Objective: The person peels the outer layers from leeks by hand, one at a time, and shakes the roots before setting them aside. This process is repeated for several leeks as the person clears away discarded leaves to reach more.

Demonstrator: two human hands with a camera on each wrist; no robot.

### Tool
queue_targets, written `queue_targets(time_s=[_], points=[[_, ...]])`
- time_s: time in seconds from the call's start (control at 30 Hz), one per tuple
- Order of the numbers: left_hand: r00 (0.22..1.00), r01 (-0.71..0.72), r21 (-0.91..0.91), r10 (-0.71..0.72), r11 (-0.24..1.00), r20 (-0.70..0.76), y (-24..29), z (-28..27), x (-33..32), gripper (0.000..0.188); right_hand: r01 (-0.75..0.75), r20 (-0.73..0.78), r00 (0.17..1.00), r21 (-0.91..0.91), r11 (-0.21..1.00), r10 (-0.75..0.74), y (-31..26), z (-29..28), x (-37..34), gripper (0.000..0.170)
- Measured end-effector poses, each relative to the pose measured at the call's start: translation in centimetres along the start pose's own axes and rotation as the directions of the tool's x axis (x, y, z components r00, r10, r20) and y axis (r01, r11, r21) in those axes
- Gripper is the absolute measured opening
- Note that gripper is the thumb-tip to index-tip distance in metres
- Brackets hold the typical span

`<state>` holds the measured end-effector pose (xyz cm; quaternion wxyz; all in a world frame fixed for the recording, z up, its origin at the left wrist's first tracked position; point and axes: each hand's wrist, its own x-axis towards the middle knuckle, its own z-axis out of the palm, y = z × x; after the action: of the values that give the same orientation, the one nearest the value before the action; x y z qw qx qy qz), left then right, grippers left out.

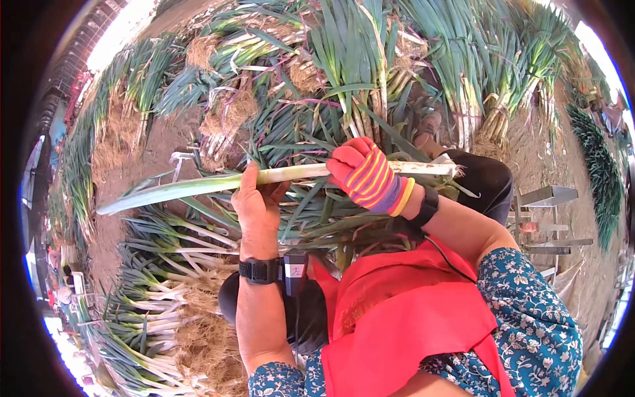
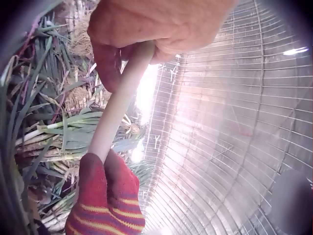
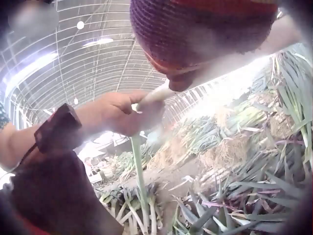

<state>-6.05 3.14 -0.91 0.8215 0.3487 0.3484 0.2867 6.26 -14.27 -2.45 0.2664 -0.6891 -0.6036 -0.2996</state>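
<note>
- In the head view, 1 leek (image 1: 294,173) is held up in the air above the ground (image 1: 161,147), its leafy tip pointed left and its root end right.
- The leafy part of the leek is pinched by the bare left hand (image 1: 258,208), the fingers and thumb clamped on it.
- The pale stalk is gripped by the right hand (image 1: 370,175), gloved in red with yellow and purple stripes, its fingers curled round it.
- Towards the near left edge of the visible ground, a row of leeks (image 1: 162,311) is laid with the roots to the right.
- Towards its far edge, leek bundles (image 1: 456,59) are spread; at its right edge, a dark green heap (image 1: 594,165) is seen.
- A red apron (image 1: 403,311) is worn over patterned sleeves (image 1: 529,311).
- In the left wrist view, the stalk is seen between the fingers and thumb of both hands, the 2 grips set apart; a ribbed roof (image 2: 234,98) is shown behind.
- In the right wrist view, the left hand is blurred at the leek; whether the gloved fingers are together cannot be told here.
</note>
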Motion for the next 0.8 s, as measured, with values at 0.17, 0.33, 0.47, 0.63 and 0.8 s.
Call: queue_targets(time_s=[0.17,0.33,0.47,0.63,0.8], points=[[1.0,0.002,-0.018,-0.002,1.0,0.026,-0.2,-0.2,0.4,0.022,0.108,0.148,0.985,-0.127,0.986,-0.089,0.2,-0.7,1.0,0.013],[0.999,-0.046,-0.011,0.046,0.999,0.019,-0.5,0.0,0.3,0.023,0.209,0.276,0.951,-0.25,0.946,-0.137,-0.9,0.0,0.4,0.013],[0.997,-0.07,0.02,0.071,0.997,-0.013,-0.5,0.3,0.1,0.023,-0.007,0.251,0.968,0.007,1.0,0.005,-1.4,0.6,-0.2,0.019],[0.997,-0.067,-0.012,0.067,0.998,0.036,-1.0,0.3,0.5,0.021,-0.08,0.081,0.994,0.023,0.997,0.077,-0.1,1.3,-0.2,0.034],[0.997,-0.073,-0.03,0.074,0.997,0.01,-1.5,0.6,0.5,0.022,0.056,0.282,0.959,-0.106,0.993,-0.024,-0.3,0.1,0.6,0.027]])
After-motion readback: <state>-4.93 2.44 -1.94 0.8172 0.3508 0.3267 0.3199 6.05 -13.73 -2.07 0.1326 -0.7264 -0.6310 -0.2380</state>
